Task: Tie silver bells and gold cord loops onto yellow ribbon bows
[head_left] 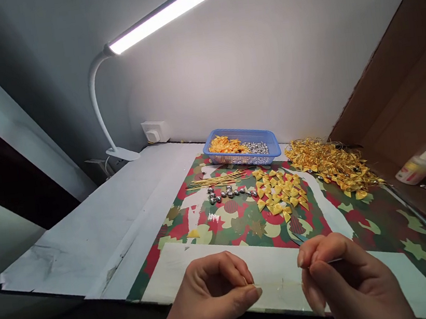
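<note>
My left hand (224, 286) is closed in a pinch, thumb against forefinger, on one end of a thin gold cord (274, 284). The cord looks faint and runs across the gap to my right hand (338, 274), whose thumb and fingertips are also pinched together. Both hands are just above the table's front edge, over a white paper strip (209, 249). Beyond them lie rows of yellow ribbon bows (280, 190), several silver jingle bells (230, 193) and a bundle of straight gold cords (218, 181). One small yellow piece (193, 233) lies apart on the left.
A blue basket (274, 146) at the back holds yellow bows and silver bells. To its right is a heap of bows with gold cords (327, 165). A white bottle (420, 166) stands by the brown panel. A clamp lamp (98, 106) arches over the patterned sheet (242, 231).
</note>
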The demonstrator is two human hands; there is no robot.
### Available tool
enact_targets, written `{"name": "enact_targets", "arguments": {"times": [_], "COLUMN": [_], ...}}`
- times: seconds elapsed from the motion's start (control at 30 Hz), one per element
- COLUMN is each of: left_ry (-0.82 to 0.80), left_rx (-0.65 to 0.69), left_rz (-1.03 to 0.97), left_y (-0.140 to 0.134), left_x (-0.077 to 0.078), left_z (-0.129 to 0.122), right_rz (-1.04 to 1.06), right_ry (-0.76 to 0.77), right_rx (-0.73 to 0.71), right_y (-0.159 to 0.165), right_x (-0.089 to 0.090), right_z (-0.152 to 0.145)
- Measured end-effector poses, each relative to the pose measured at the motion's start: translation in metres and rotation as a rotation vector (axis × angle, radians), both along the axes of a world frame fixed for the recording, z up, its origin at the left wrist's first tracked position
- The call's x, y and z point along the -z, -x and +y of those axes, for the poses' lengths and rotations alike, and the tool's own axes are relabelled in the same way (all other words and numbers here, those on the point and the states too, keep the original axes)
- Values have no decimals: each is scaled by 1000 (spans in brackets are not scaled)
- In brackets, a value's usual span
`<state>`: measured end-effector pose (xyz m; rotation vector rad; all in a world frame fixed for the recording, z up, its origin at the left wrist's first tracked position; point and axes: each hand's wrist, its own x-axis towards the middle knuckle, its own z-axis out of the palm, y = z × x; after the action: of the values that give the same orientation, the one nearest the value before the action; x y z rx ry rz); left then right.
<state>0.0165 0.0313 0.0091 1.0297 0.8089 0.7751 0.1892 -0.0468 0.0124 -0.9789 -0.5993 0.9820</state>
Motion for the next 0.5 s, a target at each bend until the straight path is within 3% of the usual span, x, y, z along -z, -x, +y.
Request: {"name": "enact_targets", "arguments": {"times": [0.23, 0.5], "left_ry": [55, 52], "left_rx": [-44, 11], "left_rz": [-50, -58], "left_y": [1, 2], "left_x": [2, -2], "left_z": [0, 1], "right_rz": [-4, -76], "right_ry": [39, 106], "right_rx": [-2, 4], "right_y": [-1, 0], "right_x": [11, 13], "right_z": [3, 3]}}
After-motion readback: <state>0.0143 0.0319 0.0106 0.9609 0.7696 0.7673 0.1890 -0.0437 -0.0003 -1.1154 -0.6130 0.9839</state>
